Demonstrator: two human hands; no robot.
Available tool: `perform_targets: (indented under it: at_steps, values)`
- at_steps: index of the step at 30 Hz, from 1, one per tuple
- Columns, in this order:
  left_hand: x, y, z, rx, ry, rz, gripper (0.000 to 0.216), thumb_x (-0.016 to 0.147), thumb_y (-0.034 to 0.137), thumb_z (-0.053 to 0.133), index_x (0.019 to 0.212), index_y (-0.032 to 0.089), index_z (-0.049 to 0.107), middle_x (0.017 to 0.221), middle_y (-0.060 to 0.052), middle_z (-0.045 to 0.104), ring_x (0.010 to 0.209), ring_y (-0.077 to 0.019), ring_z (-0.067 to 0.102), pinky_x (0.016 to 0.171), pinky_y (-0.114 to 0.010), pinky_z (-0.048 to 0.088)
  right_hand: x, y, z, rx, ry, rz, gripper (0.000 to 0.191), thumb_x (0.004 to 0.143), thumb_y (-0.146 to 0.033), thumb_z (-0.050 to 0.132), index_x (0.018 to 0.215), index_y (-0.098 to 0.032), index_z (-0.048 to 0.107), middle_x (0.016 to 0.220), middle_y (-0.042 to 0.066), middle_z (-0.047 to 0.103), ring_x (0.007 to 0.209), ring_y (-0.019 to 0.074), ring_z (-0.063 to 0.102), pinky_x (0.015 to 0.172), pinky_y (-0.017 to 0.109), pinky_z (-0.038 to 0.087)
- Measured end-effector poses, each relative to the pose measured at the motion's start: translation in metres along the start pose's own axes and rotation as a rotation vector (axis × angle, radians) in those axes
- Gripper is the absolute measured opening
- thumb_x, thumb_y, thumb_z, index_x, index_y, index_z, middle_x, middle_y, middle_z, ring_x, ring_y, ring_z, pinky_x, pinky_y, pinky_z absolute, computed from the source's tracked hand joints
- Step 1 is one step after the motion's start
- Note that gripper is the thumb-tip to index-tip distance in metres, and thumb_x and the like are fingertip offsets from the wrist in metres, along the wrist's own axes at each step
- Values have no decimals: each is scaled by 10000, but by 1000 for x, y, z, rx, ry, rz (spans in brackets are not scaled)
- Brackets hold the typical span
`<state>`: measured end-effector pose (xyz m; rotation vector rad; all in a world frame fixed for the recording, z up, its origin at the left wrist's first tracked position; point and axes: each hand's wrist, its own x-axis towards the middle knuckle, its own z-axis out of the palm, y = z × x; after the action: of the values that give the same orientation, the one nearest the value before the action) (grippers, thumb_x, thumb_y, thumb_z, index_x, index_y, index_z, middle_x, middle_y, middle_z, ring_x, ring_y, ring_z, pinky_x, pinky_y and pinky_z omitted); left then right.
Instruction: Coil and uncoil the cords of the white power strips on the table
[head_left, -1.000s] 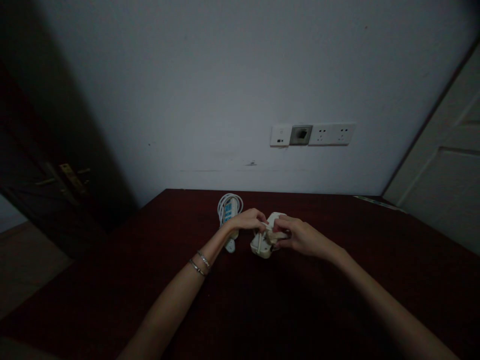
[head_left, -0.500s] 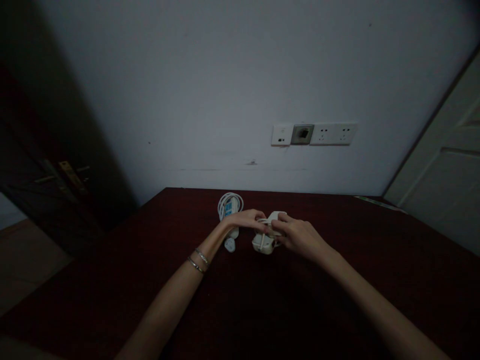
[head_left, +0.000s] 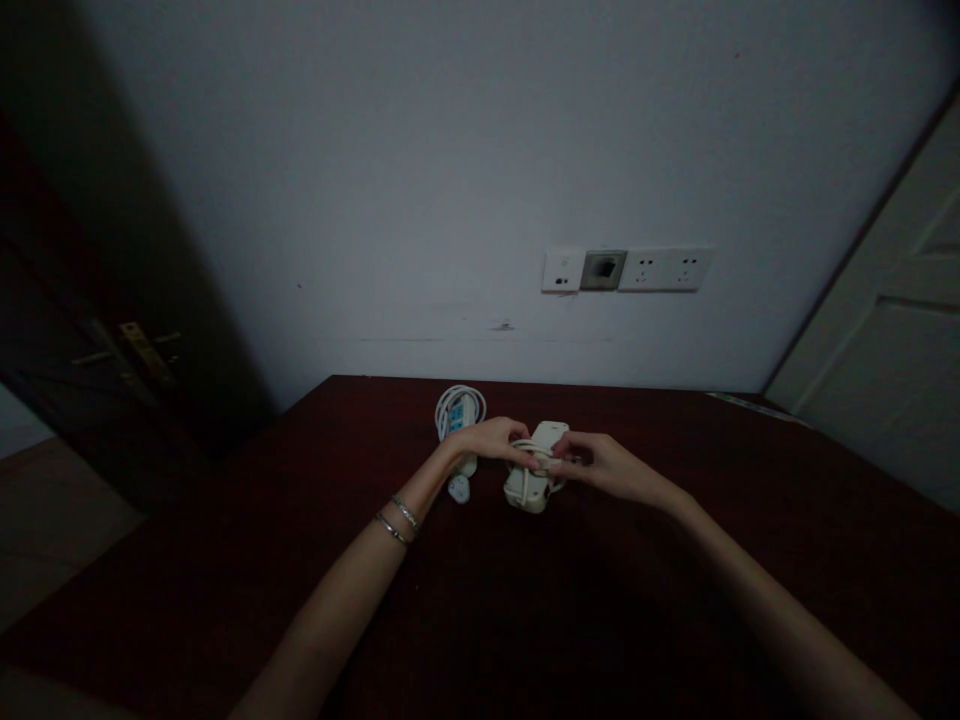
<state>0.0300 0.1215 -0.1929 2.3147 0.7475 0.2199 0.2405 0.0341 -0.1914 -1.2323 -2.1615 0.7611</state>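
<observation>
A white power strip (head_left: 553,432) lies on the table with its white cord (head_left: 524,488) looped around its middle. My left hand (head_left: 493,440) reaches in from the left, its thumb and fingers closed on the cord loops over the strip. From the right, my right hand (head_left: 604,462) pinches a pale piece at the cord's end, which looks like the plug (head_left: 549,465); the fingertips partly cover it. Behind my left wrist is a second power strip (head_left: 463,412) with blue sockets. Its coiled cord (head_left: 439,415) lies around the far end, and its plug (head_left: 459,489) rests at the near end.
The dark red table (head_left: 480,600) meets a pale wall (head_left: 420,200) at its far edge. A row of wall sockets (head_left: 666,270) is set above it. On the left stands a dark door with a brass handle (head_left: 142,350); a white door (head_left: 915,340) is at the right.
My right hand has shifted slightly and its fingers have drawn back from the strip's far end, uncovering more of it. My left hand has hardly moved.
</observation>
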Motion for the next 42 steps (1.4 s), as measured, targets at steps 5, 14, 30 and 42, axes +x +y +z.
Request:
perform_targets:
  at_steps: [5, 14, 30, 42]
  values:
    - [-2, -1, -1, 5, -15, 25, 484, 623, 473, 711, 933, 114, 616, 823, -25, 612, 732, -135, 537, 631, -223, 363, 4, 6, 7, 151, -6, 72, 490, 694, -454, 657, 1048, -126, 578, 832, 51, 609, 726, 155, 559, 630, 266, 442]
    - [-6, 4, -3, 103, 36, 29, 422, 605, 445, 721, 862, 124, 624, 808, -22, 591, 702, -134, 522, 597, -219, 348, 4, 1, 18, 21, 33, 77, 423, 720, -494, 609, 932, -127, 603, 790, 52, 606, 671, 153, 520, 564, 247, 383]
    - [-4, 6, -3, 213, 81, 55, 332, 623, 442, 699, 713, 149, 571, 751, 15, 515, 663, -109, 471, 562, -202, 322, 17, 20, 41, 147, 200, 104, 358, 663, -449, 645, 829, -163, 507, 748, 12, 544, 664, 141, 483, 566, 237, 371]
    - [0, 8, 3, 234, 150, 15, 322, 689, 450, 630, 755, 140, 574, 720, 0, 553, 653, -117, 495, 560, -203, 329, 20, 22, 38, 192, 284, 92, 338, 636, -454, 652, 759, -185, 488, 700, -5, 554, 642, 146, 497, 571, 250, 380]
